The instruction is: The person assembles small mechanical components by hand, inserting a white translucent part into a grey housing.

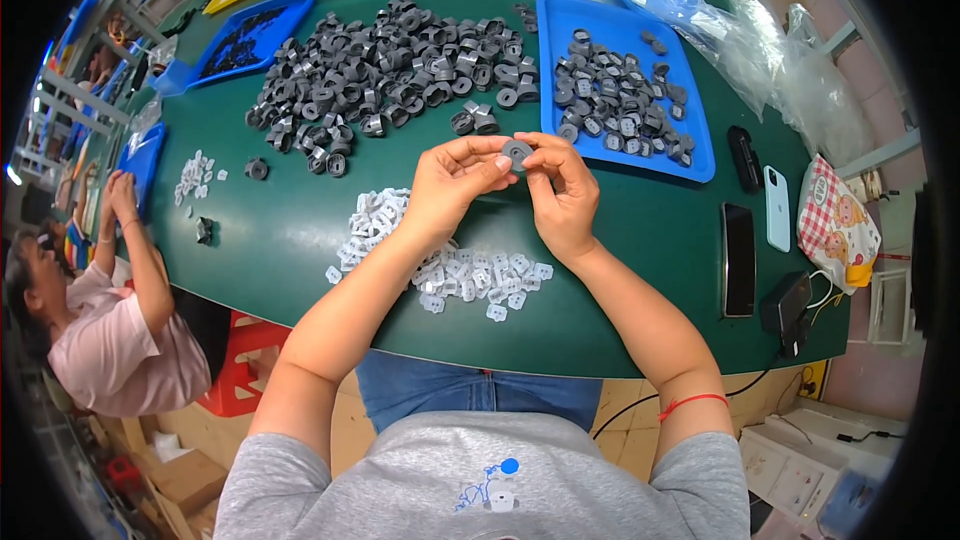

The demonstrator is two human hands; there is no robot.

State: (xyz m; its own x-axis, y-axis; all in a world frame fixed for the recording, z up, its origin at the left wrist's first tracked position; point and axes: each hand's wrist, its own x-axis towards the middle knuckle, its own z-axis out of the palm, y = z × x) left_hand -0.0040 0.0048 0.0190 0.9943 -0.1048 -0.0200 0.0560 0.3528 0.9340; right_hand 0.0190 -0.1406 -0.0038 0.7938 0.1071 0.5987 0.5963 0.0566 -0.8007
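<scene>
Between both hands, above the middle of the green table (640,240), I hold a small dark grey round part (517,153) with a ring-shaped face. My left hand (455,180) pinches its left side with thumb and fingers. On the other side, my right hand (562,195) grips it with bent fingers. Beyond my hands lies a large heap of similar dark grey parts (400,60). Loose small white plastic pieces (480,275) are spread under and between my forearms. A blue tray (690,155) behind my right hand carries many grey parts with light insets.
To the right lie a black phone (738,260), a light blue phone (777,208), a black case (744,158) and a checked bag (840,225). Clear plastic bags (790,80) lie at the back right. At the left a co-worker (110,330) sits by another blue tray (145,165).
</scene>
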